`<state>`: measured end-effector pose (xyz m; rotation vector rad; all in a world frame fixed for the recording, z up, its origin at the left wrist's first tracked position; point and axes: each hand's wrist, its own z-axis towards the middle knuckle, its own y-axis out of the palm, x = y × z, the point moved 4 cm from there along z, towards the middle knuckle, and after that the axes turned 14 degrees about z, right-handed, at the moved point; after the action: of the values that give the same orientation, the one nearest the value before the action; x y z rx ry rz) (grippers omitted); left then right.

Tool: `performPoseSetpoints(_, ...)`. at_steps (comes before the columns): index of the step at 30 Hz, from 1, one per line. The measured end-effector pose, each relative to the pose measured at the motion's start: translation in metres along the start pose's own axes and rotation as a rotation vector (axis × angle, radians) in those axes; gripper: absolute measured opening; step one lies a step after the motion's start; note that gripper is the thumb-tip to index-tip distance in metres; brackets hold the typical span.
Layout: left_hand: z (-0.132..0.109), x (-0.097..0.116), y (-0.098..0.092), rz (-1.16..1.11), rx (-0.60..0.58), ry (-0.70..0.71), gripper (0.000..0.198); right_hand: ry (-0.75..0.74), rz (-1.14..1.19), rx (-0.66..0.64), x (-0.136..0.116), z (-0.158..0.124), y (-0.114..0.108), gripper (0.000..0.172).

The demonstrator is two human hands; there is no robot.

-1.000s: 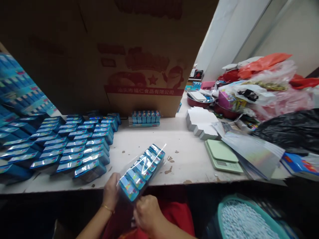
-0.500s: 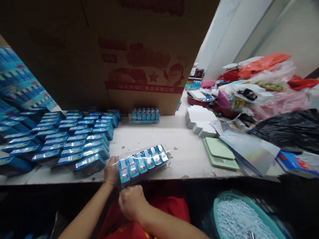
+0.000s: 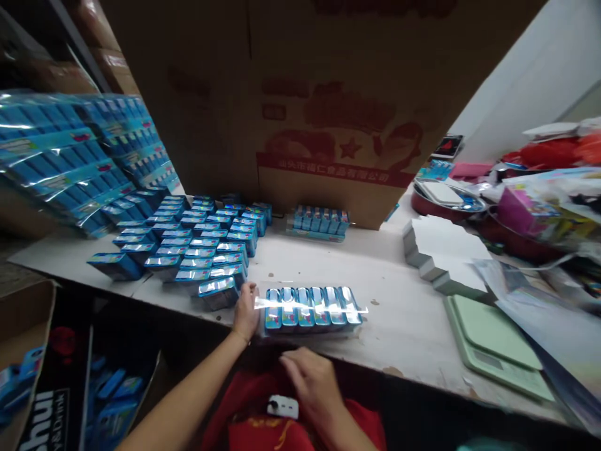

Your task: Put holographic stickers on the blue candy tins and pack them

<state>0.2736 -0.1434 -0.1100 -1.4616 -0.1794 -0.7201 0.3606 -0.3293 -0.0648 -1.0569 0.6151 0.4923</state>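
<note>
A clear plastic-wrapped pack of small blue tins [image 3: 312,308] lies on the table near its front edge, the tins side by side in a row with light glaring off the film. My left hand [image 3: 246,313] is at the pack's left end, fingers closed on the loose film there. Apart from the pack, in front of the table edge and above my lap, my right hand [image 3: 312,379] has its thumb and fingers apart with nothing seen in them; it is slightly blurred. Just left of my left hand stand rows of blue tins [image 3: 195,254].
Behind stands a large cardboard box [image 3: 328,113], with another wrapped pack [image 3: 319,222] before it. Stacked wrapped packs [image 3: 61,163] rise at the left. Rightward are white cut card sheets [image 3: 444,250], a green scale [image 3: 498,344] and bowls [image 3: 446,199]. An open carton [image 3: 28,307] sits low left.
My right hand has let go of the pack's near left corner and drawn back toward my lap. The pack now lies straighter along the table. The view has turned left.
</note>
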Motion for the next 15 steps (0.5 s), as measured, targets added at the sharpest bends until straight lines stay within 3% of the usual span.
performPoseSetpoints(1, -0.008, -0.002, -0.002, -0.028, 0.001, 0.037, 0.028, 0.037, 0.115, 0.111, 0.013, -0.007, -0.025, 0.023)
performPoseSetpoints(3, -0.023, -0.006, -0.004, -0.038, -0.027, 0.132, 0.026, 0.186, 0.164, 0.465, 0.047, -0.017, -0.080, 0.023)
performPoseSetpoints(4, -0.029, -0.007, -0.004, -0.031, -0.049, 0.178, 0.026, 0.279, 0.179, 0.589, 0.065, -0.020, -0.103, 0.024)
performPoseSetpoints(5, -0.033, -0.007, -0.004, -0.026, -0.078, 0.219, 0.025, 0.363, 0.220, 0.634, 0.082, -0.018, -0.119, 0.028)
performPoseSetpoints(7, -0.035, -0.009, -0.006, -0.051, -0.149, 0.250, 0.026, 0.516, 0.366, 0.585, 0.108, -0.008, -0.134, 0.037)
performPoseSetpoints(9, -0.030, -0.011, -0.013, -0.145, -0.207, 0.159, 0.029, 0.621, 0.518, 0.446, 0.120, 0.006, -0.133, 0.041)
performPoseSetpoints(12, -0.020, -0.009, -0.031, -0.351, -0.208, -0.049, 0.040, 0.663, 0.661, 0.311, 0.120, 0.023, -0.125, 0.037)
performPoseSetpoints(15, -0.016, 0.008, -0.046, -0.464, -0.330, -0.066, 0.040, 0.660, 0.747, 0.295, 0.115, 0.033, -0.123, 0.031)
